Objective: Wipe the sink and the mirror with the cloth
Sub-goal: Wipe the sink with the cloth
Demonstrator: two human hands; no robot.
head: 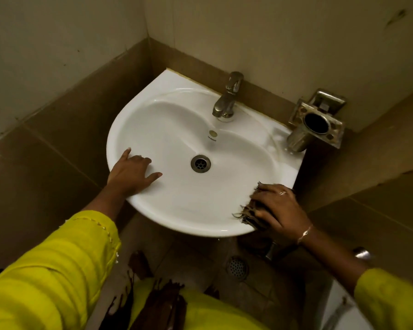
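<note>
A white corner sink (177, 129) fills the middle of the head view, with a round metal drain (200, 163) in its bowl. My left hand (130, 173) rests flat on the sink's near left rim, fingers spread, holding nothing. My right hand (278, 209) presses a brown frayed cloth (250, 215) onto the near right rim. Most of the cloth is hidden under the hand. No mirror is in view.
A metal tap (227, 98) stands at the back of the sink. A metal holder (316, 122) is fixed to the wall at the right. Brown tiled walls close in on both sides. A floor drain (237, 268) lies below the sink.
</note>
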